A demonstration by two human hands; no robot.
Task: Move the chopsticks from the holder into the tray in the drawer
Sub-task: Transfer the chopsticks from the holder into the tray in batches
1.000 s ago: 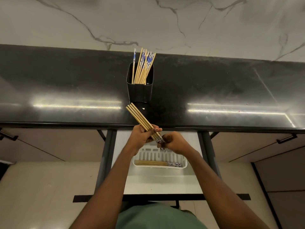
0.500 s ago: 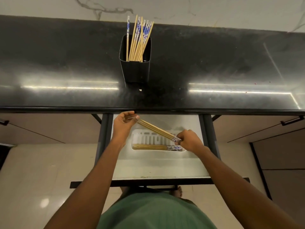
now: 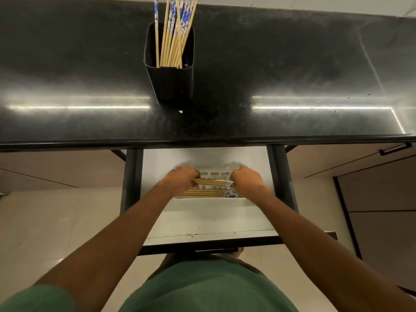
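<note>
Two hands hold a bundle of chopsticks level over a white tray in an open drawer.

The left hand (image 3: pixel 180 179) grips the plain wooden ends of the bundle (image 3: pixel 210 182), and the right hand (image 3: pixel 245 180) is closed around its blue-and-white patterned ends, so the sticks run left to right between the fists. The bundle sits over the middle of the tray (image 3: pixel 211 200); whether it touches the tray floor cannot be told. More chopsticks (image 3: pixel 208 194) already lie flat along the tray's near side, patterned ends to the right. The drawer (image 3: pixel 209 221) is pulled out from under a black counter (image 3: pixel 292 64). On the counter, straight beyond the drawer, stands a black holder (image 3: pixel 172 83) with further chopsticks (image 3: pixel 174 32) upright inside it, patterned ends up. A green shirt (image 3: pixel 209 287) fills the bottom of the view.
</note>
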